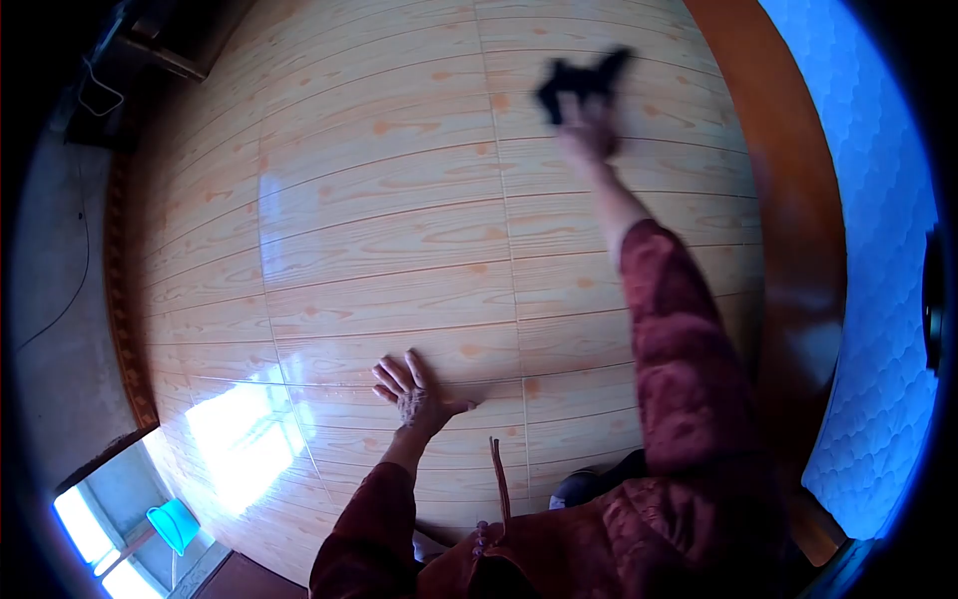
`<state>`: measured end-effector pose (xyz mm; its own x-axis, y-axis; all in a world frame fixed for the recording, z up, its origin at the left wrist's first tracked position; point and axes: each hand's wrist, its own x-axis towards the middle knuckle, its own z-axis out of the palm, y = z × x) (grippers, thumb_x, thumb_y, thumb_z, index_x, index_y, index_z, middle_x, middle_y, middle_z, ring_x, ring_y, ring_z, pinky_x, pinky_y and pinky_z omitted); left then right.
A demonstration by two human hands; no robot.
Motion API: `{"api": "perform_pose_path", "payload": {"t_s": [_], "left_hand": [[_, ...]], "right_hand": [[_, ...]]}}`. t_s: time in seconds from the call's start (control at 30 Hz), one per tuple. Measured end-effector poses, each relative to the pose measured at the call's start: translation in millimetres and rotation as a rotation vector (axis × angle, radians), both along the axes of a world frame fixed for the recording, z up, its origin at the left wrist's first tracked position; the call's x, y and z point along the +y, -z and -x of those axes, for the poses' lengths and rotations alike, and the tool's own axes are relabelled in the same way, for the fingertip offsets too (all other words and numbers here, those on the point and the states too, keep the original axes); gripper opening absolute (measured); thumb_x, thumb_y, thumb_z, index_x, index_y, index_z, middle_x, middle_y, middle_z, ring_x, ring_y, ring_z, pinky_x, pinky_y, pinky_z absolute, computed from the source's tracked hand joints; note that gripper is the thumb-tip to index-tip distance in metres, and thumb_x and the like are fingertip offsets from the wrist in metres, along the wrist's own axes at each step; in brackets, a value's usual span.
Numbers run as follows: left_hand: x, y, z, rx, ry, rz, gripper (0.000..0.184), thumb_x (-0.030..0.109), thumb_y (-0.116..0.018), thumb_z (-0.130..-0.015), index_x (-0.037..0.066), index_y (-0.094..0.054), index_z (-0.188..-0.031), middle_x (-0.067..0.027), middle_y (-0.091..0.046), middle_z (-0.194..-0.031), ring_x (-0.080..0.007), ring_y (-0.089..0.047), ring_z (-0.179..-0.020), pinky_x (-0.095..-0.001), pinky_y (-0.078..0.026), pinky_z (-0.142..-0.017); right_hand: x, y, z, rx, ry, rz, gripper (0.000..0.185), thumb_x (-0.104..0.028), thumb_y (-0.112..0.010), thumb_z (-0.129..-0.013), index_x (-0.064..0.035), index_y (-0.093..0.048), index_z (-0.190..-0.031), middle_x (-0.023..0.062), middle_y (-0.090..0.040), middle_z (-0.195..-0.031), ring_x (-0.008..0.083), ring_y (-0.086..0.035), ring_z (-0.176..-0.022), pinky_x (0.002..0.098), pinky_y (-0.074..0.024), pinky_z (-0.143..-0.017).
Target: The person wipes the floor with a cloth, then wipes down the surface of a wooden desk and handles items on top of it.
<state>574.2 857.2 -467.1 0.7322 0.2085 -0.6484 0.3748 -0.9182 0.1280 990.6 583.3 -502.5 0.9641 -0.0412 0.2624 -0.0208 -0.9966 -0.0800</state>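
Note:
My left hand (417, 397) lies flat on the wood-patterned tiled floor (389, 235) with its fingers spread and nothing under them that shows. Farther off at the upper right, my right hand (591, 130) is on a black cloth (584, 82), which rests against the floor. Both the cloth and that hand are smeared by motion. The fingers reach over the near side of the cloth. Dark red sleeves cover both forearms.
A brown wooden bed frame (806, 240) with a blue quilted surface (888, 240) runs down the right side. Dark furniture (165, 50) stands at the upper left. A turquoise basin (175, 525) is at the lower left. A thin cord hangs along the left wall.

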Motion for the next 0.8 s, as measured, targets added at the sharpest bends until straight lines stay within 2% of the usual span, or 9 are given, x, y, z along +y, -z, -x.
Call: {"api": "perform_pose_path", "payload": {"t_s": [0.03,0.07,0.13,0.2,0.37,0.5,0.57,0.67,0.8], "left_hand": [[1,1,1,-0.017,0.004,0.004,0.153,0.071,-0.078,-0.045,0.004,0.017,-0.144,-0.0411,0.024,-0.140,-0.0560,0.029,-0.129,-0.0714,0.011,-0.099],[2,2,2,-0.033,0.008,0.008,0.153,0.070,-0.079,-0.045,0.004,0.017,-0.144,-0.0411,0.024,-0.140,-0.0560,0.029,-0.129,-0.0714,0.011,-0.099],[2,4,3,-0.042,0.003,0.007,0.152,0.072,-0.077,-0.045,0.003,0.015,-0.145,-0.0406,0.023,-0.141,-0.0555,0.028,-0.129,-0.0713,0.011,-0.099],[1,-2,-1,-0.012,0.003,0.009,0.150,0.074,-0.075,-0.046,0.003,0.013,-0.145,-0.0404,0.022,-0.142,-0.0551,0.028,-0.130,-0.0713,0.011,-0.099],[3,16,6,-0.012,-0.007,-0.072,0.146,0.075,-0.073,-0.050,0.006,0.012,-0.146,-0.0377,0.019,-0.145,-0.0548,0.024,-0.132,-0.0714,0.011,-0.099],[4,8,6,-0.020,-0.019,-0.018,0.143,0.075,-0.072,-0.052,0.008,0.010,-0.147,-0.0370,0.017,-0.145,-0.0557,0.022,-0.132,-0.0708,0.008,-0.101],[1,-3,3,-0.100,-0.042,0.023,0.142,0.074,-0.074,-0.049,0.007,0.004,-0.147,-0.0409,0.008,-0.144,-0.0581,0.014,-0.133,-0.0741,0.004,-0.099],[3,2,6,-0.174,-0.041,0.036,0.147,0.074,-0.076,-0.043,0.007,0.003,-0.147,-0.0416,0.011,-0.143,-0.0595,0.015,-0.132,-0.0752,0.002,-0.097],[3,1,9,-0.217,-0.057,0.044,0.145,0.071,-0.078,-0.041,0.007,-0.002,-0.147,-0.0408,0.008,-0.144,-0.0593,0.013,-0.132,-0.0765,0.002,-0.096]], "right_hand": [[59,-10,8,-0.030,-0.187,-0.472,0.038,-0.033,-0.047,-0.093,-0.0190,-0.050,-0.128,0.0220,-0.041,-0.132,0.0363,-0.042,-0.121,0.0466,-0.0396,-0.092],[108,-8,22,-0.002,-0.374,-0.220,0.038,-0.032,-0.048,-0.093,-0.0173,-0.051,-0.127,0.0233,-0.043,-0.129,0.0374,-0.046,-0.115,0.0467,-0.0416,-0.089],[201,-13,71,0.080,-0.550,-0.637,0.038,-0.032,-0.051,-0.091,-0.0153,-0.052,-0.125,0.0248,-0.046,-0.126,0.0392,-0.054,-0.102,0.0456,-0.0429,-0.086],[263,-4,135,0.197,-0.855,-0.348,0.042,-0.025,-0.049,-0.086,-0.0248,-0.054,-0.127,0.0221,-0.030,-0.145,0.0428,-0.035,-0.127,0.0531,-0.0329,-0.100],[318,4,265,0.269,-1.093,-0.551,0.038,-0.019,-0.059,-0.079,-0.0207,-0.060,-0.117,0.0197,-0.044,-0.136,0.0378,-0.048,-0.115,0.0480,-0.0427,-0.089],[276,-66,255,0.958,-0.683,-1.299,0.036,-0.013,-0.059,-0.072,-0.0128,-0.062,-0.108,0.0151,-0.064,-0.095,0.0274,-0.062,-0.092,0.0370,-0.0476,-0.084],[234,-76,229,0.781,-0.566,-1.600,0.034,-0.014,-0.059,-0.073,-0.0031,-0.062,-0.104,0.0135,-0.066,-0.094,0.0240,-0.063,-0.088,0.0347,-0.0495,-0.081],[107,-99,202,1.218,-0.050,-2.366,0.031,-0.023,-0.059,-0.081,-0.0042,-0.061,-0.105,0.0104,-0.065,-0.096,0.0243,-0.063,-0.091,0.0393,-0.0522,-0.084],[-100,-87,236,0.605,0.120,-1.909,0.050,-0.034,-0.050,-0.092,-0.0038,-0.048,-0.132,0.0107,-0.055,-0.127,0.0223,-0.056,-0.113,0.0339,-0.0447,-0.096]]}}
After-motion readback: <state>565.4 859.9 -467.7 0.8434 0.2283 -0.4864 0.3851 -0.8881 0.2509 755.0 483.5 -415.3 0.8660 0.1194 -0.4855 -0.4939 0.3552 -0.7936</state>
